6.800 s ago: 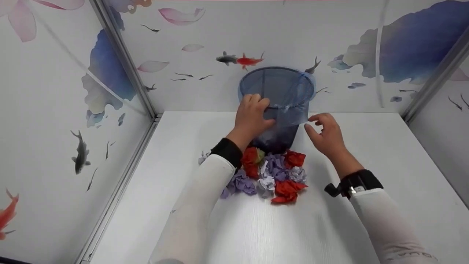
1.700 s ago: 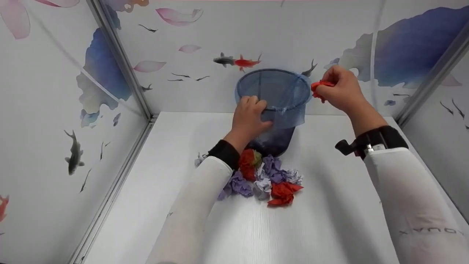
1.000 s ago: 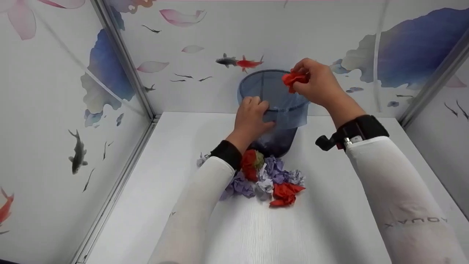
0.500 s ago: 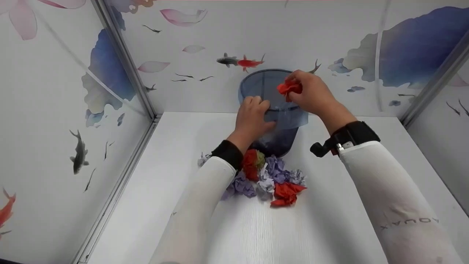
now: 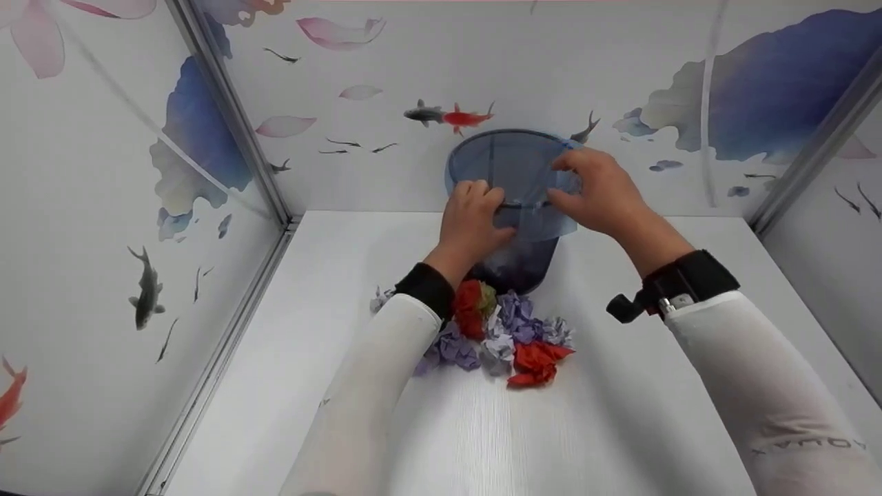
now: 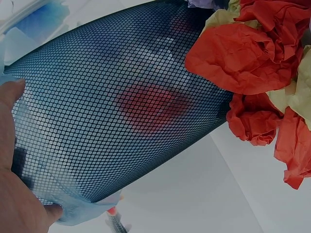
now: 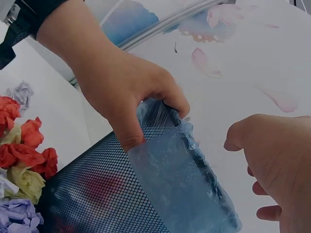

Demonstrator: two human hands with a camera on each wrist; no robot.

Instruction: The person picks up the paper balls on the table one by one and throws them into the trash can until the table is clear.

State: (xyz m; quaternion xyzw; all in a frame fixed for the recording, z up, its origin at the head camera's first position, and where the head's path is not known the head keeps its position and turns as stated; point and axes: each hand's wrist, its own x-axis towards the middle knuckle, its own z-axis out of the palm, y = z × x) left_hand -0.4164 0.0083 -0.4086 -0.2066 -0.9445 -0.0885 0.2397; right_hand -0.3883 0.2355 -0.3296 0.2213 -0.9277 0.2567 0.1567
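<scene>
A dark mesh wastebasket (image 5: 520, 265), lined with a blue plastic bag (image 7: 170, 179) folded over its rim, stands near the back wall. My left hand (image 5: 470, 220) grips the near left rim, fingers over the top and thumb outside. Above the right side of the opening hovers my right hand (image 5: 601, 193), fingers and thumb apart with nothing between them. Through the mesh in the left wrist view, a blurred red paper ball (image 6: 150, 107) shows inside. Crumpled paper balls in red (image 5: 539, 364), purple (image 5: 520, 318), white (image 5: 497, 348) and yellow lie at the wastebasket's foot.
The white table (image 5: 448, 441) is bounded by a printed back wall (image 5: 386, 62) and side panels with metal corner posts (image 5: 234, 103). My left forearm (image 5: 358, 399) passes over the left part of the paper pile.
My right hand brought a red paper ball from the right to over the wastebasket's opening and let it go. My left hand has stayed on the rim.
</scene>
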